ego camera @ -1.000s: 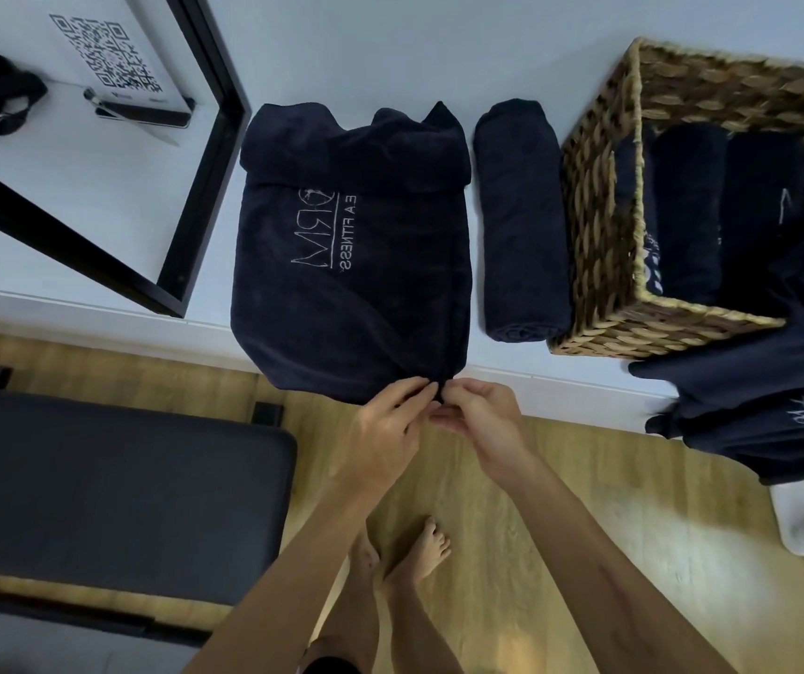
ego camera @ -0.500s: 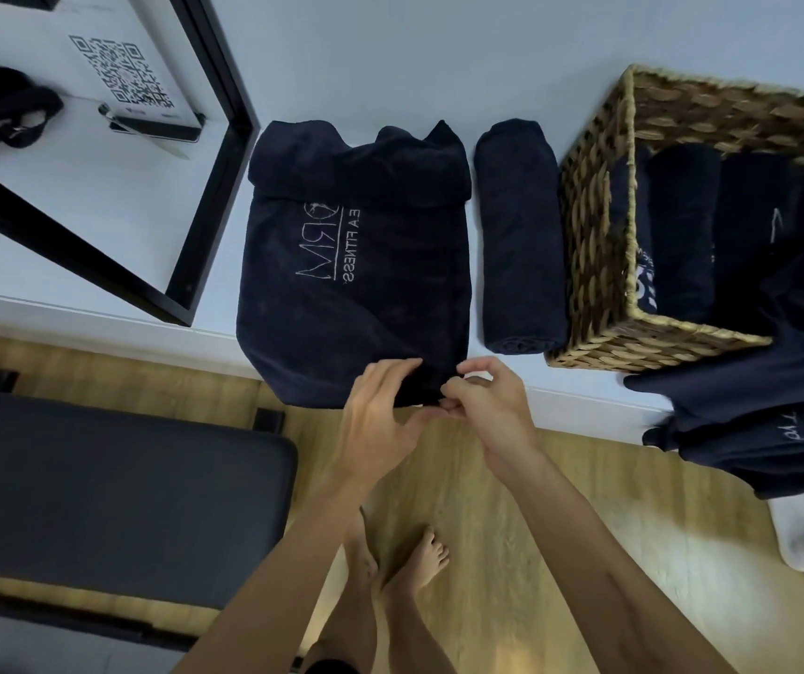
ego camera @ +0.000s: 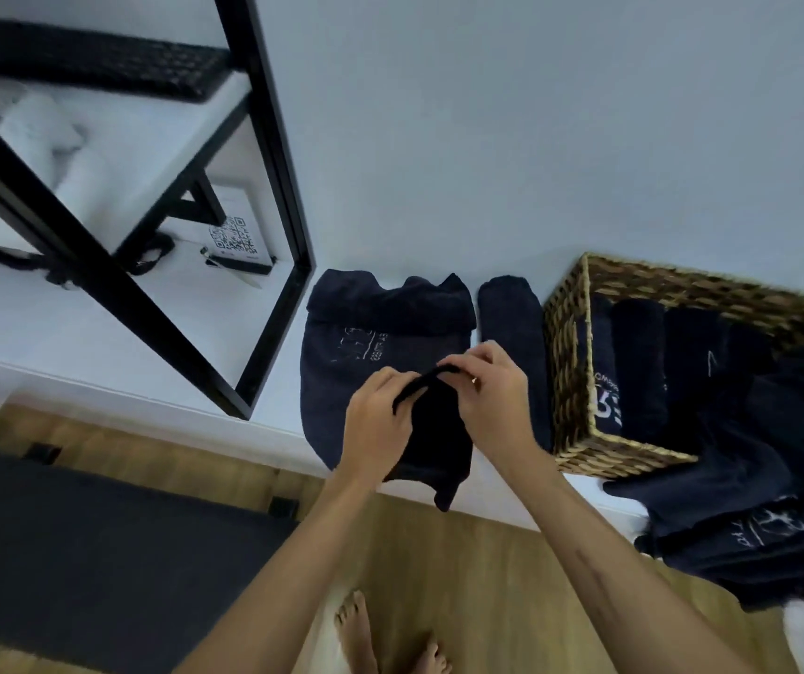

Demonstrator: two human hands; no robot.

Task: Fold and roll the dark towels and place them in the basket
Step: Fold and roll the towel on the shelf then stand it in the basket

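A dark navy towel (ego camera: pixel 341 377) with pale lettering lies flat on the white ledge (ego camera: pixel 254 420). My left hand (ego camera: pixel 378 420) and my right hand (ego camera: pixel 492 401) both pinch its near edge, lifted up and folded back over the towel. A rolled dark towel (ego camera: pixel 507 313) lies to its right, beside the wicker basket (ego camera: pixel 567 381). Several rolled dark towels (ego camera: pixel 638 362) stand inside the basket.
A heap of loose dark towels (ego camera: pixel 755 518) hangs over the ledge to the right of the basket. A black metal frame (ego camera: pixel 288 187) with a QR-code card (ego camera: pixel 234 240) stands on the left. A dark padded bench (ego camera: pixel 88 552) is at the lower left, over the wooden floor.
Both hands have lifted the towel's near edge from the ledge's front and carried it up and away over the towel. The camera has tilted up.
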